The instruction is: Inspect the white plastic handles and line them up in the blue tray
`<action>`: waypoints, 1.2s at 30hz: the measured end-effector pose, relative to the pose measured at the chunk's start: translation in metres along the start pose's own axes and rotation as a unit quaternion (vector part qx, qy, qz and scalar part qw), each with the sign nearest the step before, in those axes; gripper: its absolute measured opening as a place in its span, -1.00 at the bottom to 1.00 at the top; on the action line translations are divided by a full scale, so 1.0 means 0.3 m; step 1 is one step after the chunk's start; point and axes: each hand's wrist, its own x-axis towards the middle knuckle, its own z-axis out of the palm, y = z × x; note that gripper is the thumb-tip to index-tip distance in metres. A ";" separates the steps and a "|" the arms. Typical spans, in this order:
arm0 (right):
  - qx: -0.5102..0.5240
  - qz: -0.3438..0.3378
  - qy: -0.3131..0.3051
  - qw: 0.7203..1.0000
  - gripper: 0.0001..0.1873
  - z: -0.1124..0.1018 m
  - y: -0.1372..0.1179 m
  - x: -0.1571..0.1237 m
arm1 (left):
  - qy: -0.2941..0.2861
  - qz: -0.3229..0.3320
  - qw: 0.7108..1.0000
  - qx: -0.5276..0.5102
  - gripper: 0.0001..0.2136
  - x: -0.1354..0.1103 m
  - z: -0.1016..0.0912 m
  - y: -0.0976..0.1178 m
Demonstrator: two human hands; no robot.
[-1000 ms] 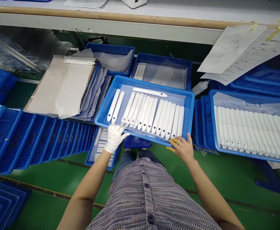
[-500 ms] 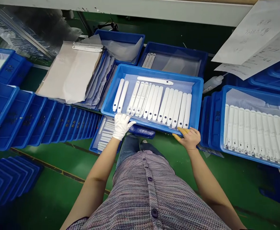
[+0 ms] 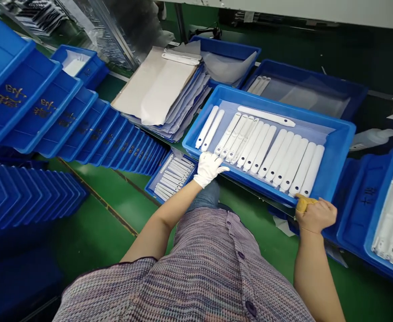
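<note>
A light-blue plastic tray [image 3: 342, 138] lies before me, lined with thin sheeting. Inside, several long white plastic strips [image 3: 265, 150], each with a small dark hole near one end, stand side by side, and one lies crosswise along the far side. My left hand [image 3: 208, 170], in a white glove, grips the near rim toward the left, its fingers over the edge and its thumb stretched along it. Yellow finger covers show on my right hand [image 3: 316, 212], which is closed on the rim at the near right corner. Its fingertips are partly hidden.
Left of the tray rises a pile of paper sheets [image 3: 163, 91]. Nested blue trays [image 3: 79, 118] stretch along the left. Below, another tray of strips [image 3: 149, 185] sits low. On the right are a white bottle [image 3: 373, 138] and a filled tray [image 3: 373, 228].
My view has swung left, so everything appears farther right. Both hands stay at the tray's near rim. The right hand's fingers have curled in more tightly at the corner.
</note>
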 end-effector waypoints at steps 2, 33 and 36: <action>-0.007 0.025 0.019 0.999 -0.55 0.002 0.027 0.052 | -0.009 -0.008 1.000 -0.016 -0.38 0.007 0.008 0.028; 0.418 0.061 -0.178 0.889 -0.63 0.118 -0.726 0.686 | 0.076 -0.105 0.973 -0.192 -0.57 0.205 -0.185 -0.457; 0.441 0.011 -0.247 0.863 -0.71 0.293 -0.976 0.928 | 0.061 -0.135 0.973 -0.176 -0.52 0.232 -0.148 -0.474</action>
